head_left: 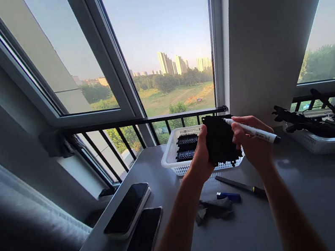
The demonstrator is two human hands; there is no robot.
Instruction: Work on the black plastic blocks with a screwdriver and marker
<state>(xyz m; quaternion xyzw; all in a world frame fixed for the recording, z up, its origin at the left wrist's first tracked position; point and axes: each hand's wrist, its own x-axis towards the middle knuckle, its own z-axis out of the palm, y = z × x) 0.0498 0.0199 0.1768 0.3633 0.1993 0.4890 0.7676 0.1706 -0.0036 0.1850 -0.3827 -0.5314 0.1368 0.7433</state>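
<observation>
My left hand (201, 158) grips a flat black plastic panel (220, 140) by its left edge, thumb along the side. The panel is held up over a white basket (175, 169), and small tabs stick out along its edges. In my right hand (256, 145) is a white marker (254, 131) with a dark end, its tip at the panel's upper right face. Whether the tip touches cannot be made out. Some fingers of the right hand are at the panel's right edge. Inside the basket sit black ribbed plastic parts (187, 147), partly hidden by the panel.
On the grey table (252, 231) lie a blue cap-like piece (228, 197), a crumpled grey cloth (214, 210) and a file-like tool (235, 184). Two phones (127, 211) rest at the left. Another white basket (334, 142) with black parts (331, 124) stands right. A railing (153, 119) lines the window.
</observation>
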